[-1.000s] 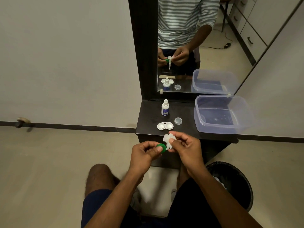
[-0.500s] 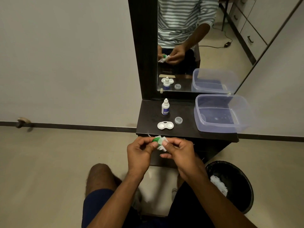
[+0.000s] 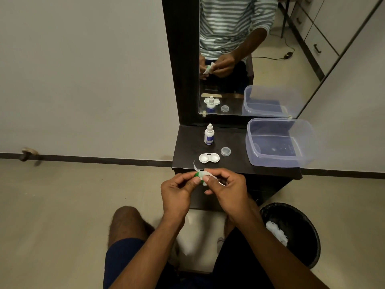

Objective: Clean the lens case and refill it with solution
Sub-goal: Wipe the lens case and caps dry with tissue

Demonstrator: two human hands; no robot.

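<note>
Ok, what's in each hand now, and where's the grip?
Left hand pinches the green cap by its rim; right hand pinches the white tissue against it.

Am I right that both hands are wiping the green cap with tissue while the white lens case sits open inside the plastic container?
Not quite. The head view shows the white lens case open on the dark shelf, left of the plastic container, not inside it. The hands do hold the green cap and tissue.

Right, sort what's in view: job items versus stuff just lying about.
Job items:
- green cap, held by left hand
- tissue, pinched by right hand
- lens case
- clear cap
- solution bottle

Lying about:
- plastic container
- bin
- mirror
</note>
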